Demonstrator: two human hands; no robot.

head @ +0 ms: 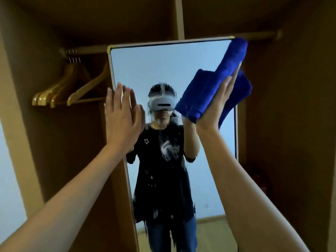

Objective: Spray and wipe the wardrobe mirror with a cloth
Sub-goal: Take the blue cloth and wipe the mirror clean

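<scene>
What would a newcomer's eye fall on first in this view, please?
First the bright blue cloth, pressed by the flat right hand against the upper right of the tall mirror, which stands inside a brown wardrobe. Next the left hand, laid flat on the mirror's left edge. Wooden hangers hang on the rail at the left.

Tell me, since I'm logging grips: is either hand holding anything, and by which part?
The right hand presses the blue cloth flat against the mirror, fingers straight over its middle. The left hand holds nothing.
</scene>
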